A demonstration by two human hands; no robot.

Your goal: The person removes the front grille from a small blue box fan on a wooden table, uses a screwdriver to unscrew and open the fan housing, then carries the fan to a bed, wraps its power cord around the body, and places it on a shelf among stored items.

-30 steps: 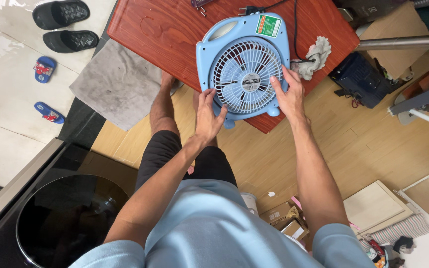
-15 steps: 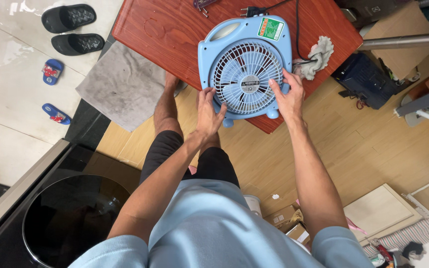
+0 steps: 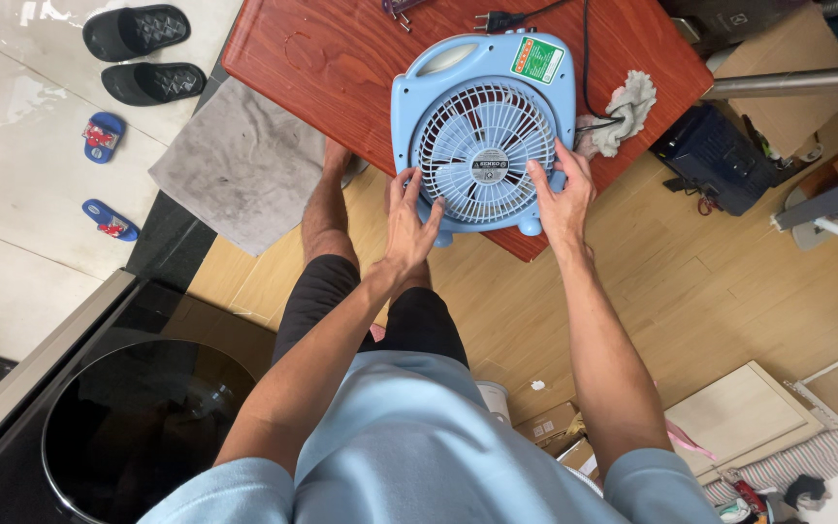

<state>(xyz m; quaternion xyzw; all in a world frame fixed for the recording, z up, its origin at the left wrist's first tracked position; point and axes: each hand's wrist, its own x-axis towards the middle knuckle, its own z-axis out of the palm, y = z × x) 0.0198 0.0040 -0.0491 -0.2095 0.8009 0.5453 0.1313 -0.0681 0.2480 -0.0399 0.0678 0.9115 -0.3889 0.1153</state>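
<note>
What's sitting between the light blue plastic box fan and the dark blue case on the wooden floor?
In the head view, a crumpled white rag lies between the fan and the case, at the red-brown wooden table's edge, beside a black power cord.
</note>
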